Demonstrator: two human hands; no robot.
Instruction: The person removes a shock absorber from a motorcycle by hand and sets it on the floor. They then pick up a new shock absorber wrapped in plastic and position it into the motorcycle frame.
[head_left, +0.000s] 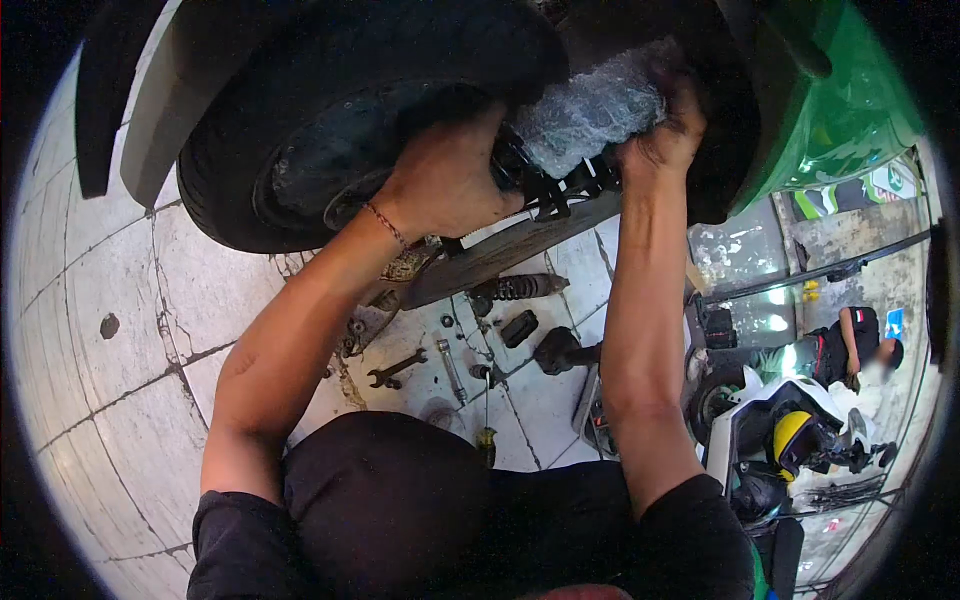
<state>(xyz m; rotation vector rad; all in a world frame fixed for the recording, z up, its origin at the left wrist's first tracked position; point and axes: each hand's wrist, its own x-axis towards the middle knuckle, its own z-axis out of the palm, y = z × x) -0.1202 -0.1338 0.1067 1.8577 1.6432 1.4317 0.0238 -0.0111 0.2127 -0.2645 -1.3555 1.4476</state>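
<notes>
My right hand (668, 130) is closed on the edge of a crumpled clear plastic wrapping (590, 112), under the vehicle's green body panel (840, 120). What the wrapping covers is hidden. Beside the black tyre (225, 190), my left hand (445, 180) is curled round something next to dark ribbed parts (515, 155). Most of its fingers are out of sight, so what it grips cannot be made out. On the tiles below lie a shock absorber with a black coil spring (520, 288), an open-end wrench (397, 369), a second wrench (452, 372) and a screwdriver (486, 440).
A dark tool (562, 350) and a small black block (519, 328) lie on the tiled floor near a tray (592, 420). At right stand a white motorbike (735, 430) with a yellow-and-black helmet (792, 444) and a person (850, 345) in dark clothes.
</notes>
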